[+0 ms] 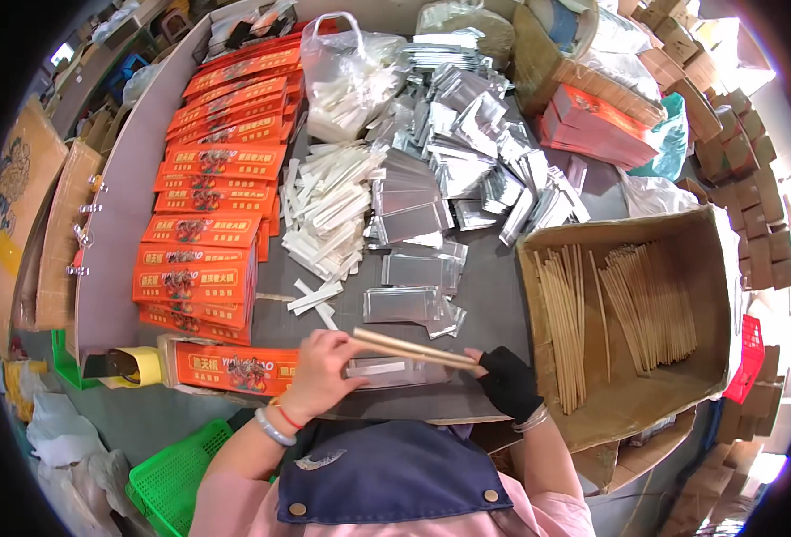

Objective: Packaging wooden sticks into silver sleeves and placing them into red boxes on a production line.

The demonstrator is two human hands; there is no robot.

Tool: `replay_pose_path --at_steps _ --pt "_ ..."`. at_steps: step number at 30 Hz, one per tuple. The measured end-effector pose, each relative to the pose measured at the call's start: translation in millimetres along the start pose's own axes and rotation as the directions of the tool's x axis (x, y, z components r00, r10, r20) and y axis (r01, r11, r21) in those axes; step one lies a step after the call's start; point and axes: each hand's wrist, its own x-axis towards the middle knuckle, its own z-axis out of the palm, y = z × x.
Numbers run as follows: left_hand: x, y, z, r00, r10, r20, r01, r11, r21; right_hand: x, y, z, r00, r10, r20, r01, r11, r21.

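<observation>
Navy apron (395, 470) nearest; beyond, the left hand (324, 371) grips chopsticks (413, 349) above the worktop (498, 313), the gloved right hand (507, 385) meeting their right end (whether pinching cannot be told), presumably for steadiness; the cardboard box (707, 259) stands conveniently rightward.

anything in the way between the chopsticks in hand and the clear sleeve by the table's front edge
Nothing visible stands between the chopsticks and the clear sleeve below them in the picture. A white strip lies on or in the sleeve (which, I can't tell), and the left hand is at its left end.
</observation>
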Motion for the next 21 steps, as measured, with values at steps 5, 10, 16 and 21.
replay_pose_path --at_steps 5,10,16,21 --pt "-31 -13 -4 0.996 0.006 0.088 -0.017 0.992 0.123 2 0 27 0.969 -0.088 0.233 0.153 0.947 -0.282" --pt "-17 -3 6 0.996 0.046 0.071 -0.056 0.988 0.141 30 -6 65 0.977 -0.208 0.047 0.206 0.978 0.044" --pt "-6 2 19 0.993 0.079 0.086 -0.088 0.991 0.1 29 -48 128 1.0 0.02 -0.023 -0.009 0.909 0.417" --pt "1 4 9 0.965 0.161 0.208 -0.203 0.96 0.195 42 -70 77 0.965 -0.263 0.013 0.261 0.948 -0.183"
